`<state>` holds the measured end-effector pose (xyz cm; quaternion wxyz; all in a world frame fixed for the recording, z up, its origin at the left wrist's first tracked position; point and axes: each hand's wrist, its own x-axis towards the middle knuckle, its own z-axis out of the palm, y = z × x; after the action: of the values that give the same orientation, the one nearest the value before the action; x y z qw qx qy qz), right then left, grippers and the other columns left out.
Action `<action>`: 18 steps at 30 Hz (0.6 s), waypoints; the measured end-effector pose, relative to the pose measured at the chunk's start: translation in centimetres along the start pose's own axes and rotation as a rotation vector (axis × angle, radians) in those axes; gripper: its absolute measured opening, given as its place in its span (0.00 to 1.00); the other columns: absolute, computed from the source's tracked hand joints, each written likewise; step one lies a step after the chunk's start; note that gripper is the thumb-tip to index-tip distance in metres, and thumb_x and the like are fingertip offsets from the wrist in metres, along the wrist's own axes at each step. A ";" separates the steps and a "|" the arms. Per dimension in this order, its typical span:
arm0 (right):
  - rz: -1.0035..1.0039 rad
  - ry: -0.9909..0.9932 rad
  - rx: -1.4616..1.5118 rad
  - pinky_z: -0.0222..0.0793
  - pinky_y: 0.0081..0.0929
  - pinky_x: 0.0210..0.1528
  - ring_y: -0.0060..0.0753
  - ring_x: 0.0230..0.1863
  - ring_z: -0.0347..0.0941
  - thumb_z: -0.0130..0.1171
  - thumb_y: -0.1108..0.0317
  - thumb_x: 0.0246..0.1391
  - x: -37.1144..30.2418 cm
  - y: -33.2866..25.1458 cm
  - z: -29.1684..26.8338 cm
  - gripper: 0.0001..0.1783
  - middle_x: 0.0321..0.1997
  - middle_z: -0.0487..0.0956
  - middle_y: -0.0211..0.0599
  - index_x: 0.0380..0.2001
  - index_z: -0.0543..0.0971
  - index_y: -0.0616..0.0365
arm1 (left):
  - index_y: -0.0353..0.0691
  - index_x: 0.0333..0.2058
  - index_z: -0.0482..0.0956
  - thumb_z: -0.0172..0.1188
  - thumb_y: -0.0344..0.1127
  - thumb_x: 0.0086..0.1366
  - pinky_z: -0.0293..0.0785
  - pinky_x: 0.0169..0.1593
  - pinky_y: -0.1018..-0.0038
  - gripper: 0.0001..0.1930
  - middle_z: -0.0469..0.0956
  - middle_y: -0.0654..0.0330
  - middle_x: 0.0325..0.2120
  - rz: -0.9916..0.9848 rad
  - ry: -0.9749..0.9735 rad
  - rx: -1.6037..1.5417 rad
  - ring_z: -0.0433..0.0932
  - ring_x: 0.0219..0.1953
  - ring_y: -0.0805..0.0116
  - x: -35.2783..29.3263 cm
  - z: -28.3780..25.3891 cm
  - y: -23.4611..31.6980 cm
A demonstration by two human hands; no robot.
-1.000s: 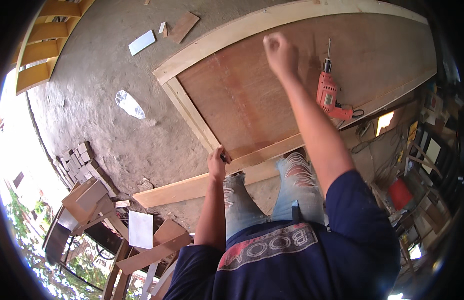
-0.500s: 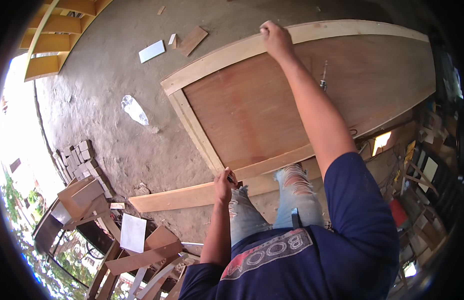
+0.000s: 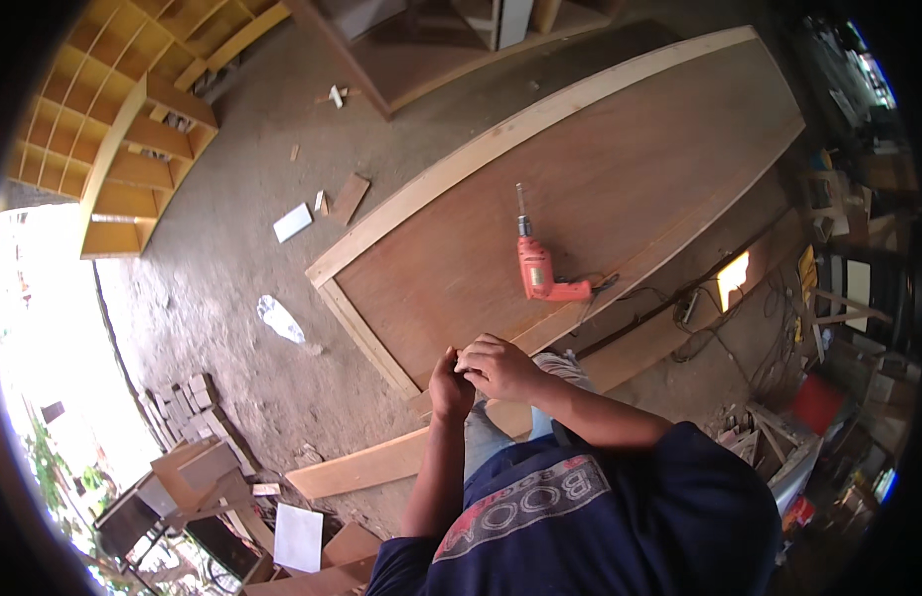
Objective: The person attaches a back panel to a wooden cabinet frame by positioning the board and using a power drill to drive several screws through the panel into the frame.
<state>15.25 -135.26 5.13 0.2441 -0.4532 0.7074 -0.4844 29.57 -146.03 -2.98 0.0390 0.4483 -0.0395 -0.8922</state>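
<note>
Both my hands meet above the near left corner of a long wooden panel (image 3: 451,273) lying on the ground. My left hand (image 3: 451,385) is closed, fingers curled, around something I cannot make out. My right hand (image 3: 498,366) presses against it with bent fingers, and whatever the two hold is hidden between them. Pale strips edge the panel: a far rail (image 3: 540,121), a short left rail (image 3: 364,333) and a near rail (image 3: 620,298). On the panel, beyond my hands and to the right, lies a red electric drill (image 3: 536,266) with a long bit.
A loose plank (image 3: 366,465) crosses the ground below the panel. Wood offcuts (image 3: 347,199) and a clear plastic bag (image 3: 280,320) lie to the left. Yellow shelving (image 3: 133,174) and a brown cabinet (image 3: 411,60) stand at the far side. Cables (image 3: 714,343) run at right.
My right hand has come back from the far rail to my left hand. The view has shifted, so the whole drill and the far cabinet now show.
</note>
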 end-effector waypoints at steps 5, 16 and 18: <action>0.115 0.084 0.090 0.76 0.42 0.55 0.47 0.47 0.81 0.66 0.67 0.57 -2.8 -2.6 -7.1 0.07 0.39 0.85 0.38 0.38 0.84 0.55 | 0.44 0.35 0.76 0.51 0.42 0.78 0.73 0.37 0.68 0.13 0.77 0.61 0.27 0.056 0.016 0.049 0.75 0.29 0.67 -4.4 4.4 -2.0; 0.760 0.385 -0.189 0.80 0.36 0.41 0.40 0.37 0.86 0.67 0.65 0.61 -29.5 0.3 -16.2 0.08 0.35 0.87 0.41 0.39 0.85 0.56 | 0.48 0.30 0.75 0.58 0.42 0.75 0.68 0.33 0.73 0.12 0.73 0.68 0.23 0.134 0.013 0.247 0.70 0.25 0.72 -7.9 1.4 -1.0; 0.778 0.396 -0.239 0.80 0.36 0.41 0.40 0.37 0.86 0.67 0.66 0.61 -31.7 -2.1 -16.1 0.07 0.35 0.87 0.41 0.38 0.85 0.57 | 0.48 0.30 0.74 0.58 0.41 0.75 0.67 0.32 0.73 0.12 0.73 0.68 0.23 0.142 0.046 0.221 0.70 0.24 0.73 -6.9 -2.0 -0.2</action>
<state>18.36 -100.25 10.73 0.2138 -0.0774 0.9091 -0.3489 35.27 -145.20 1.25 0.0534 0.4660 -0.1682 -0.8670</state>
